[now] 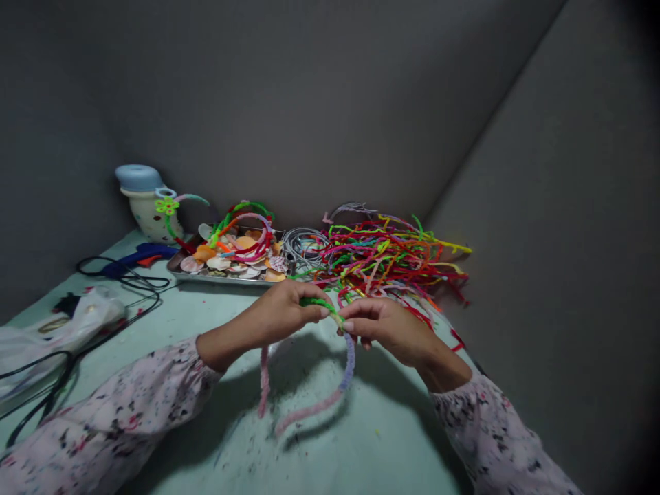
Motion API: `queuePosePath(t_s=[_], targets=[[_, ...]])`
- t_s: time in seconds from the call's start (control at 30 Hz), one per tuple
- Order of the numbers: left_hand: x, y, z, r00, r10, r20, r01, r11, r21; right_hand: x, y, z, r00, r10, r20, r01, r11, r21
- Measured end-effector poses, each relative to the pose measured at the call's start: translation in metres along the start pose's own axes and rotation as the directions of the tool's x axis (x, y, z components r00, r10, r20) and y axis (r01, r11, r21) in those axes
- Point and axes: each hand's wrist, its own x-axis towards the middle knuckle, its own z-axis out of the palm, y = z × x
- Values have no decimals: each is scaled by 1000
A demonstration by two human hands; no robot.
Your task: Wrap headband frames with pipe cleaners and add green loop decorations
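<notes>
Above the middle of the table, a fuzzy headband [350,361] wrapped in pipe cleaner hangs from both hands in an open curve. Its top is green and pale yellow, its right side lilac, and both free ends pink. My left hand [286,311] pinches the green stretch between thumb and fingers. Close beside it, my right hand [386,324] is closed with its fingertips on the pale yellow part, just above the lilac. The exact grip of the right fingers is partly hidden.
Behind my hands stands a metal tray [227,278] of seashells with colourful wrapped bands on top. Metal hoops [304,249] and a heap of pipe cleaners [392,254] lie right of it. At left are a blue glue gun [141,254], black cable [67,371], plastic bag [77,330] and lidded container [147,199].
</notes>
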Motion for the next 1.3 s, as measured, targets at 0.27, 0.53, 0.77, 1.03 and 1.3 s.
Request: queuePosePath(t_s=[0.27, 0.53, 0.77, 1.03, 1.3], targets=[[1, -8, 2, 999, 33, -2, -32, 999, 32, -4, -8, 12, 991, 27, -128, -40, 995, -97], [2, -9, 9, 998, 6, 59, -2, 997, -72, -3, -11, 9, 997, 10, -73, -12, 1000, -26], [5, -16, 12, 998, -41, -38, 32, 974, -226, 3, -4, -1, 987, -28, -160, 17, 998, -65], [13, -33, 11, 988, -134, -75, 85, 885, -458, 5, -1, -9, 976, -43, -215, 25, 996, -84], [14, -37, 15, 985, -145, -97, 77, 861, -502, 8, 2, 5, 960, -85, -266, 65, 995, -81]])
